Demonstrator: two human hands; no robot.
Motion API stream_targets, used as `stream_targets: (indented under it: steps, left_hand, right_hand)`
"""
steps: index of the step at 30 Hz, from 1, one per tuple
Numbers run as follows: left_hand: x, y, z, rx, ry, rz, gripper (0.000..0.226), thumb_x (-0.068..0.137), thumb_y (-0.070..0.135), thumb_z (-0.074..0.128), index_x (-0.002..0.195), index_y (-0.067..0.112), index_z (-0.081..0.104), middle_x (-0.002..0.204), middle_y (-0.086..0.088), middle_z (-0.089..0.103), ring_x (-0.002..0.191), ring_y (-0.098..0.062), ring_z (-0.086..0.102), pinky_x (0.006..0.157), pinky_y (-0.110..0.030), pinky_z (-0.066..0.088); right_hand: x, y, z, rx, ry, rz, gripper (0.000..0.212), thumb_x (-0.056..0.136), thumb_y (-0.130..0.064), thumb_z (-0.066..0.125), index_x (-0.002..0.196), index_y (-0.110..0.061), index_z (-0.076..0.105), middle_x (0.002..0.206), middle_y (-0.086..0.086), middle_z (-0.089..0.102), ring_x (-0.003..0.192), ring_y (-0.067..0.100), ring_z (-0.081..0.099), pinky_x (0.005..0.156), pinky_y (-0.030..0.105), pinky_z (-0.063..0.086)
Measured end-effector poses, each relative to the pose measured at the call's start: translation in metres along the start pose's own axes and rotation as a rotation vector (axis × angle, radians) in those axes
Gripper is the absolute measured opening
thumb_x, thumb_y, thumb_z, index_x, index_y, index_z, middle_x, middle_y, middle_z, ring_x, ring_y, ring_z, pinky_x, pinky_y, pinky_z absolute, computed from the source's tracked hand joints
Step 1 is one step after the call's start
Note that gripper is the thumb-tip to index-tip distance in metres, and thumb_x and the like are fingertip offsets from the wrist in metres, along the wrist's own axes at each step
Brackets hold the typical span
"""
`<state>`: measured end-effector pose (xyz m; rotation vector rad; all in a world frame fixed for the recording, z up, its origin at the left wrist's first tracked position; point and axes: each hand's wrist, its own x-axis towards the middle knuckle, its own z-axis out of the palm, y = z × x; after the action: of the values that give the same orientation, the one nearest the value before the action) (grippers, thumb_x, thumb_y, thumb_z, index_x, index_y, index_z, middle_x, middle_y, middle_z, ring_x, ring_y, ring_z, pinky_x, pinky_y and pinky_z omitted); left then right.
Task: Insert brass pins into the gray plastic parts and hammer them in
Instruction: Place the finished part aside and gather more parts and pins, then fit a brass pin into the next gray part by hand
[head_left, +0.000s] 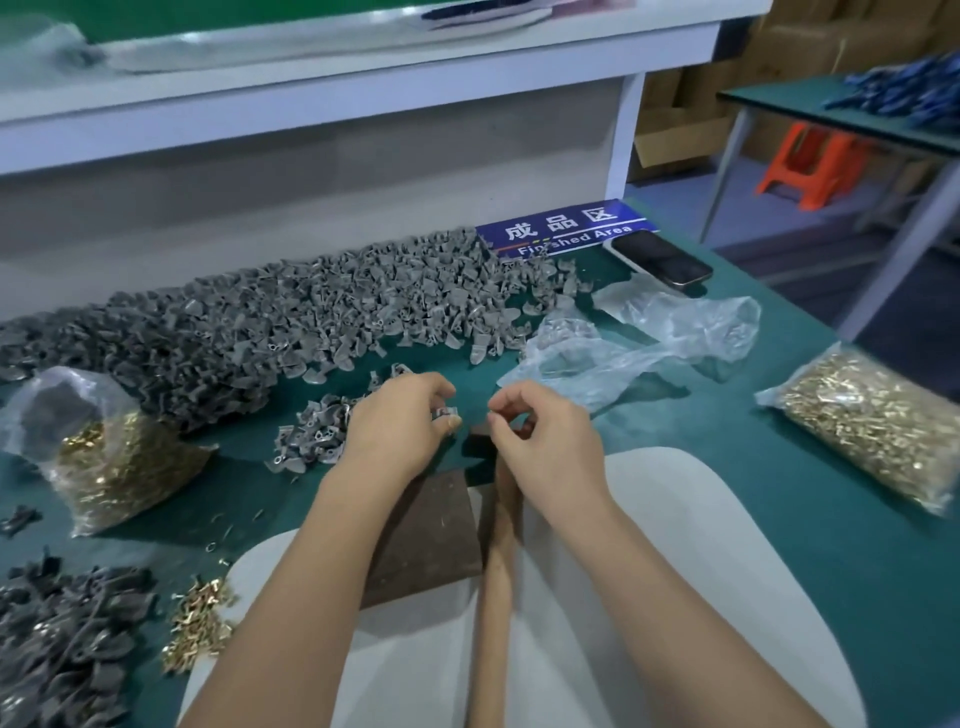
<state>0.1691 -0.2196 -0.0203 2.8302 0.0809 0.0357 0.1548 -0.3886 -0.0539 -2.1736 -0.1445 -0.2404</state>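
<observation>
- The left hand (402, 421) pinched a gray part (448, 414) just above the brown block (426, 535).
- The right hand (540, 436), at 3 o'clock of it, was curled; a pin there was too small to see.
- Best to line the pin up straight with the hole.

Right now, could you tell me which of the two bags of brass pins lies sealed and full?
The bag of brass pins on the right; the left bag stands open-topped and only partly filled.

The worktop (779, 519) is teal-green; gray plastic parts (234, 322) heap at eleven o'clock, gold-coloured brass pins (872, 415) fill a clear bag at three, a blue sign (566, 228) bears white lettering.
</observation>
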Motion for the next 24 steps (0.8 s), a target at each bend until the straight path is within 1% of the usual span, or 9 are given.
stream_targets:
  steps: [2, 4, 5, 9, 12, 15, 18, 21, 24]
  left_hand:
    - [-0.013, -0.006, -0.005, -0.156, 0.026, 0.045, 0.026, 0.093, 0.032, 0.072, 0.118, 0.028, 0.071, 0.110, 0.011, 0.070, 0.097, -0.008, 0.064, 0.086, -0.028, 0.051]
    - [-0.032, -0.016, -0.010, -0.281, 0.041, 0.113, 0.016, 0.091, 0.029, 0.075, 0.106, 0.031, 0.076, 0.099, 0.015, 0.069, 0.084, 0.003, 0.060, 0.073, -0.008, 0.043]
    - [-0.042, -0.021, -0.012, -0.341, 0.054, 0.139, 0.013, 0.089, 0.028, 0.077, 0.102, 0.033, 0.077, 0.095, 0.016, 0.068, 0.084, 0.004, 0.059, 0.069, -0.007, 0.041]
    - [-0.074, -0.037, -0.015, -0.565, 0.158, 0.183, 0.019, 0.086, 0.026, 0.076, 0.099, 0.040, 0.079, 0.095, 0.022, 0.072, 0.093, 0.002, 0.066, 0.076, -0.011, 0.047]
    - [-0.084, -0.046, -0.011, -0.606, 0.230, 0.120, 0.023, 0.085, 0.028, 0.074, 0.094, 0.049, 0.077, 0.096, 0.032, 0.072, 0.094, 0.008, 0.067, 0.077, -0.012, 0.050]
    - [-0.090, -0.051, -0.006, -0.703, 0.287, 0.044, 0.024, 0.080, 0.041, 0.070, 0.100, 0.056, 0.072, 0.088, 0.025, 0.074, 0.086, 0.004, 0.068, 0.070, -0.011, 0.049]
    - [-0.094, -0.056, 0.002, -0.805, 0.309, -0.018, 0.023, 0.078, 0.046, 0.070, 0.101, 0.051, 0.070, 0.086, 0.018, 0.075, 0.083, 0.000, 0.070, 0.070, -0.017, 0.053]
    - [-0.098, -0.059, 0.008, -0.860, 0.300, -0.044, 0.023, 0.085, 0.032, 0.074, 0.099, 0.049, 0.068, 0.092, 0.021, 0.075, 0.091, 0.003, 0.070, 0.078, -0.024, 0.056]
    - [-0.101, -0.058, 0.008, -0.850, 0.319, -0.017, 0.030, 0.091, 0.022, 0.070, 0.099, 0.051, 0.065, 0.099, 0.025, 0.073, 0.099, 0.006, 0.068, 0.080, -0.011, 0.052]
  right_hand:
    - [0.000, -0.001, 0.000, -0.012, -0.007, -0.038, 0.010, 0.088, -0.031, 0.073, 0.091, -0.040, 0.069, 0.087, -0.026, 0.068, 0.080, -0.006, 0.059, 0.067, 0.022, 0.047]
    - [-0.001, -0.003, 0.001, -0.003, -0.023, -0.100, 0.010, 0.088, -0.029, 0.074, 0.093, -0.038, 0.074, 0.092, -0.022, 0.070, 0.078, -0.001, 0.060, 0.072, 0.025, 0.052]
    - [0.000, -0.004, 0.002, 0.022, -0.042, -0.129, 0.010, 0.089, -0.026, 0.075, 0.093, -0.035, 0.075, 0.094, -0.020, 0.070, 0.078, 0.000, 0.060, 0.075, 0.029, 0.053]
    - [-0.005, -0.012, 0.007, 0.144, -0.117, -0.230, 0.009, 0.093, -0.019, 0.073, 0.098, -0.026, 0.077, 0.095, -0.017, 0.070, 0.090, 0.003, 0.063, 0.083, 0.034, 0.054]
    - [-0.012, -0.020, 0.010, 0.186, -0.125, -0.293, 0.006, 0.095, -0.029, 0.071, 0.094, -0.027, 0.075, 0.092, -0.018, 0.068, 0.092, 0.005, 0.065, 0.082, 0.032, 0.053]
    - [-0.018, -0.029, 0.013, 0.197, -0.135, -0.344, 0.016, 0.097, -0.040, 0.066, 0.087, -0.027, 0.069, 0.085, -0.016, 0.063, 0.086, 0.009, 0.063, 0.076, 0.032, 0.051]
    - [-0.019, -0.038, 0.017, 0.209, -0.175, -0.382, 0.022, 0.099, -0.043, 0.062, 0.083, -0.027, 0.063, 0.081, -0.013, 0.059, 0.082, 0.011, 0.060, 0.072, 0.030, 0.047]
    - [-0.018, -0.044, 0.021, 0.226, -0.209, -0.365, 0.026, 0.097, -0.046, 0.060, 0.081, -0.026, 0.062, 0.079, -0.011, 0.058, 0.079, 0.013, 0.059, 0.069, 0.027, 0.045]
    - [-0.016, -0.047, 0.024, 0.212, -0.276, -0.344, 0.017, 0.094, -0.040, 0.068, 0.083, -0.027, 0.067, 0.083, -0.013, 0.063, 0.085, 0.011, 0.062, 0.073, 0.026, 0.048]
